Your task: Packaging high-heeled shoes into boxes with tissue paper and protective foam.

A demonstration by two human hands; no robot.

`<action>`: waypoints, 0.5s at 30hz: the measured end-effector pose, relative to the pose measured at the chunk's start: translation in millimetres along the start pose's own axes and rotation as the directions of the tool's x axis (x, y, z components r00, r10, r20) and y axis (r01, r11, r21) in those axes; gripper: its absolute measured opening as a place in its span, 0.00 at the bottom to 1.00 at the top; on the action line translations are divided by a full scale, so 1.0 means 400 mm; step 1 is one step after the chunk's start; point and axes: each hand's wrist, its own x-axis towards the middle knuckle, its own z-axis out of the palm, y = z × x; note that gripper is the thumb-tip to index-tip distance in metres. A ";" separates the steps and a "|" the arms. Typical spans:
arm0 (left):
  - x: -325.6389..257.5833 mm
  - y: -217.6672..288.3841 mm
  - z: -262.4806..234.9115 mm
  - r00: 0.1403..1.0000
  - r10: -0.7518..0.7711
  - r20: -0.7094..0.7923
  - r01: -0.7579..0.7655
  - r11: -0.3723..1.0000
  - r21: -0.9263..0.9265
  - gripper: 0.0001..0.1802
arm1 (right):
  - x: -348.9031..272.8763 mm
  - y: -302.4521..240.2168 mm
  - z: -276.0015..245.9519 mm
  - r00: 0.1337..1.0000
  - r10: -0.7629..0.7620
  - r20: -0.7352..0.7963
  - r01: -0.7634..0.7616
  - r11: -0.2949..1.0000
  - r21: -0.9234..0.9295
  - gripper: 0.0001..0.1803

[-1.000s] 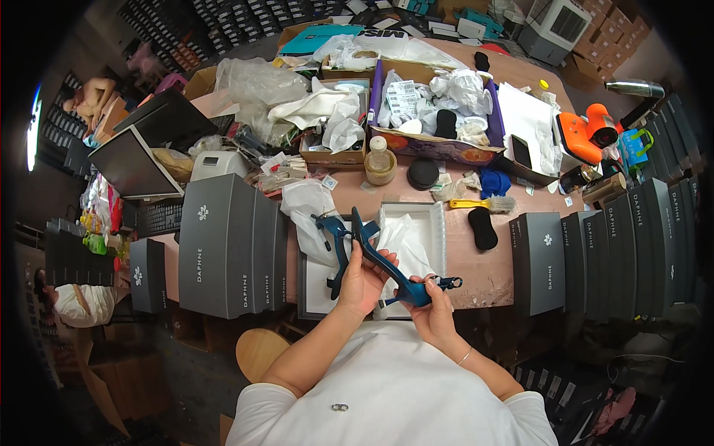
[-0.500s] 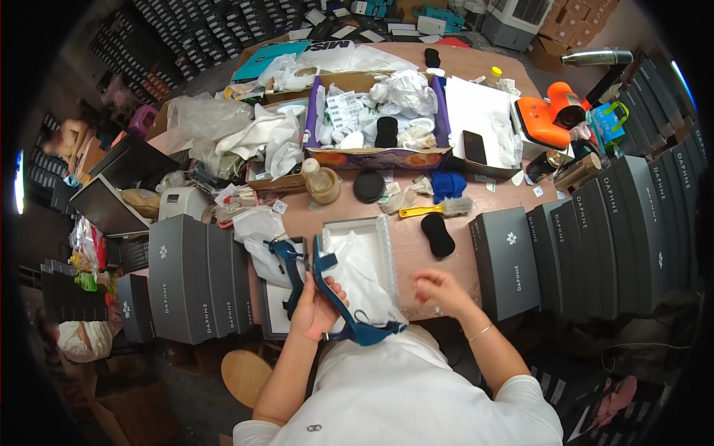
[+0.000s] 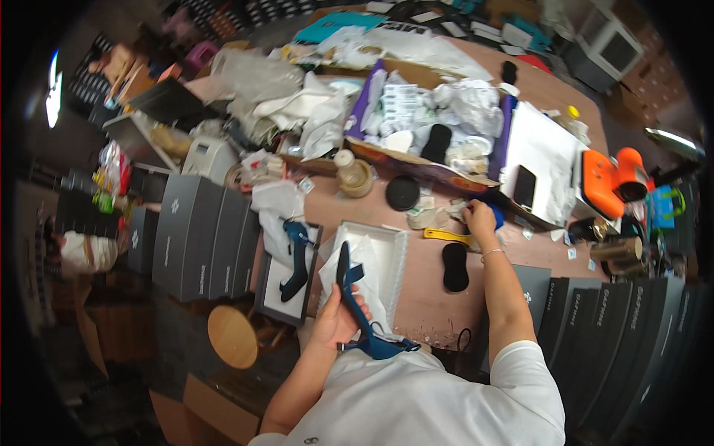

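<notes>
Blue heeled shoe [image 3: 357, 305] in left hand [image 3: 336, 321], lengthwise, toe pointing away

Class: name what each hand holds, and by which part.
Left hand grips a blue high-heeled shoe around its middle. Right hand reaches among small items; what it grips cannot be told.

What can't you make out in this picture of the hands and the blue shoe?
Head view only:
- The right hand covers what its fingers touch, so that thing stays hidden.
- The left hand wraps the blue shoe, hiding its middle.
- White paper fills the open white box, so anything under it is unseen.
- Small bits around the yellow shoehorn are too small to tell.
</notes>
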 end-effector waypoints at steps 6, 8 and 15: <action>0.033 -0.006 0.025 0.999 -0.014 0.044 0.019 0.992 -0.121 0.26 | -0.013 0.012 0.039 0.978 -0.056 -0.203 0.083 0.989 0.126 0.06; 0.035 -0.003 0.021 1.000 -0.003 -0.003 0.003 0.991 -0.134 0.27 | -0.033 0.002 0.028 0.954 -0.059 -0.296 0.162 0.926 0.340 0.05; 0.034 0.030 0.023 0.995 -0.013 -0.095 -0.003 0.985 -0.170 0.27 | -0.183 -0.196 -0.174 0.981 -0.143 -0.134 0.143 0.057 0.988 0.06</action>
